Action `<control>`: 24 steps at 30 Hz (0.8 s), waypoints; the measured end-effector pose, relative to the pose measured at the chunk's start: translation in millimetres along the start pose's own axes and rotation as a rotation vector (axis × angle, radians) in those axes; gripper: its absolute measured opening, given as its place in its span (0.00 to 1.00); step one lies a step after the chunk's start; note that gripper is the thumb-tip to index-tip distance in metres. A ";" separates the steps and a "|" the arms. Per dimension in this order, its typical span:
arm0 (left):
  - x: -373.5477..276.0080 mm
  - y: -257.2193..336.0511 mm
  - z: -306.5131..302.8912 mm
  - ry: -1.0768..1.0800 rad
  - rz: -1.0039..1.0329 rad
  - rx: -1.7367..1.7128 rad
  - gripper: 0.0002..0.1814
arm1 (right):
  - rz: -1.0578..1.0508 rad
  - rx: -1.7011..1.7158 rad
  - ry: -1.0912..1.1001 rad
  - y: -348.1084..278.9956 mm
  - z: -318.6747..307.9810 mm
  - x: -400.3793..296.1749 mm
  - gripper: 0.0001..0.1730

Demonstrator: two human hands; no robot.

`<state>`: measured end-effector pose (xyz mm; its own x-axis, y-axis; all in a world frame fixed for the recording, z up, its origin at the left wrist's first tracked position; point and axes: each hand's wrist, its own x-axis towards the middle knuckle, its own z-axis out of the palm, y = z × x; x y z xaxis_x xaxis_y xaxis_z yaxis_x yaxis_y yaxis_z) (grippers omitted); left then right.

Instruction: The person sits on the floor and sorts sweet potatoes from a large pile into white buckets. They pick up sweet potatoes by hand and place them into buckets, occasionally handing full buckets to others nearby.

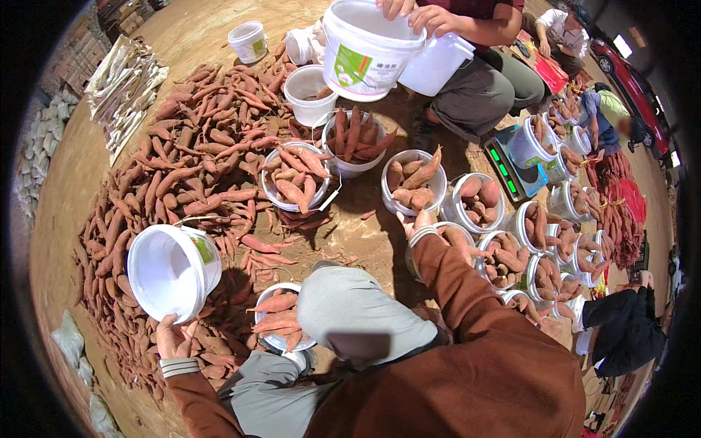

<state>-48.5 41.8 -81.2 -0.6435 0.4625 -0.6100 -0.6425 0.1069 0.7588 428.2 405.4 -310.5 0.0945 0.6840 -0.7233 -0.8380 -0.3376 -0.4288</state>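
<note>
My left hand (174, 338) grips the near rim of an empty white plastic bucket (211, 274), tilted with its mouth towards me. Beneath and beyond it spreads a large heap of sweet potatoes (191, 148). My right hand (417, 223) is against the near side of a white bucket with sweet potatoes (390, 200); whether its fingers grip the bucket is not clear. Beside my knee stands another bucket (274, 346) with sweet potatoes in it. Ahead, a filled bucket with a wire handle (279, 205) stands at the heap's edge.
Opposite me a person's hands (432, 19) hold a large white bucket (356, 55). Filled buckets (473, 183) crowd the right side around a digital scale (506, 175). Folded sacks (126, 93) lie at the far left. Other people and a red car (630, 87) are farther right.
</note>
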 end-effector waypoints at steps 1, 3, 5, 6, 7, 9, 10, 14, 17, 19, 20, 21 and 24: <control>0.7 -0.6 0.0 -0.011 -0.003 -0.004 0.17 | 0.018 0.028 -0.019 1.5 -3.1 2.8 0.22; 1.5 -1.4 -2.2 -0.028 0.002 -0.012 0.17 | -0.006 -0.029 -0.012 5.2 -7.0 2.9 0.23; 4.7 -0.4 -9.1 -0.031 0.001 0.004 0.18 | -0.021 -0.054 -0.014 9.8 -8.6 -2.5 0.23; -0.7 0.0 -1.8 -0.006 -0.004 0.015 0.19 | 0.072 -0.018 -0.065 11.3 -9.8 -7.5 0.22; 0.6 -0.3 1.1 -0.001 0.004 0.012 0.19 | 0.094 -0.075 -0.071 14.0 -12.1 -13.7 0.25; 0.2 -1.0 1.7 0.017 0.020 0.005 0.19 | 0.120 -0.200 -0.022 20.7 -10.5 -30.9 0.26; -4.3 1.0 7.3 -0.013 0.002 0.001 0.19 | 0.200 -0.149 -0.009 24.3 -10.3 -36.9 0.25; -2.2 1.9 3.8 0.006 0.009 0.018 0.19 | 0.304 -0.332 -0.173 29.0 -25.1 -65.6 0.29; -5.0 4.3 2.6 -0.018 0.015 0.005 0.19 | 0.317 -0.416 -0.236 27.1 -31.9 -85.0 0.27; -8.7 4.3 7.7 0.010 0.025 0.015 0.21 | 0.313 -0.457 -0.190 25.9 -38.8 -87.6 0.25; -10.1 6.3 9.7 0.026 0.017 0.022 0.21 | 0.306 -0.474 -0.195 24.3 -42.0 -86.3 0.25; -12.2 8.0 11.3 0.047 0.006 0.030 0.21 | 0.303 -0.493 -0.198 22.2 -45.0 -86.6 0.24; -11.0 5.9 1.8 0.059 0.024 0.075 0.18 | 0.289 -0.561 -0.217 16.1 -39.9 -95.7 0.19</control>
<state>-44.5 39.0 -69.6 -0.6828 0.4137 -0.6022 -0.5953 0.1629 0.7869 427.1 308.7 -269.8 -0.2515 0.6106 -0.7509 -0.4007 -0.7719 -0.4935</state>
